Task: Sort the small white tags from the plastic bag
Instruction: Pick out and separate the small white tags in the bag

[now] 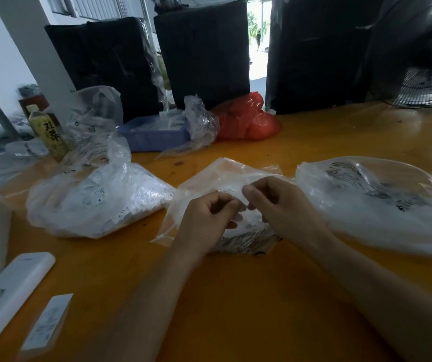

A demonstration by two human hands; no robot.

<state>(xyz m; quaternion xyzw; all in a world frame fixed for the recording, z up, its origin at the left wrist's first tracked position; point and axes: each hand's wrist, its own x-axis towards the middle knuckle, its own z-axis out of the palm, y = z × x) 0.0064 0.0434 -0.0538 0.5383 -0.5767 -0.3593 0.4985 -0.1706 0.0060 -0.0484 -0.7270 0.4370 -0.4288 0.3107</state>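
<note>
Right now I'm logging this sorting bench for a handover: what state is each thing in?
left hand: fingers curled, pinching the small bag
right hand: fingers curled, pinching the same bag
small bag: flat on the table, crumpled, held by both hands
tag bag: full of white tags, mouth open and standing up
right bag: lying slack
blue tray: holds plastic pieces
red bag: bunched
bottle: upright, capped

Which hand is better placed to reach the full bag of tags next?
Left. The left hand lies nearer the full bag of tags; the right hand would have to cross over.
</note>
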